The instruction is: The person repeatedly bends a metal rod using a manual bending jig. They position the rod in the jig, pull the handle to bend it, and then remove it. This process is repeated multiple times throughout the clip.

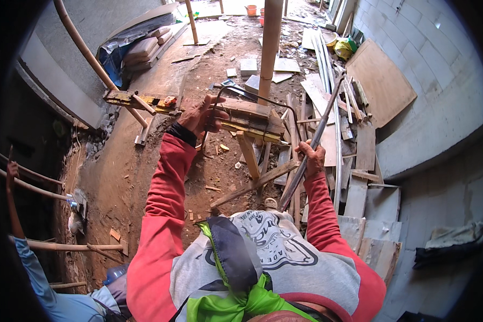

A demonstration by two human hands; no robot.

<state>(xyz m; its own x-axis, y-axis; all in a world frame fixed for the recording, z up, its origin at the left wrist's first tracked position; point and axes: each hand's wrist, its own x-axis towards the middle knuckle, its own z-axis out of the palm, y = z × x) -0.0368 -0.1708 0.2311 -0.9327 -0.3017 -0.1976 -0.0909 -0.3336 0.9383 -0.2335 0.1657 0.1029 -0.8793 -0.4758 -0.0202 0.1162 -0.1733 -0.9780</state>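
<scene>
My left hand (pixel 201 115), with a black band at the wrist, has its fingers loosely curled at one side of a thin steel rod (pixel 257 95) bent into an angular frame shape. That rod stands over a narrow wooden workbench (pixel 247 109) with a yellow edge. My right hand (pixel 312 155) is wrapped round a long dark metal bar (pixel 326 115). The bar slants from beside my body up to the far right, past the bench's right end. Where the rod's right side meets the bench is hard to make out.
Farther back on the bench lie an orange tape measure (pixel 169 101) and, beyond it, a handsaw (pixel 236 88). A bamboo post (pixel 270 48) rises behind it. Planks (pixel 354 198) lie along the right block wall. Another person's blue sleeve (pixel 29 268) shows at lower left.
</scene>
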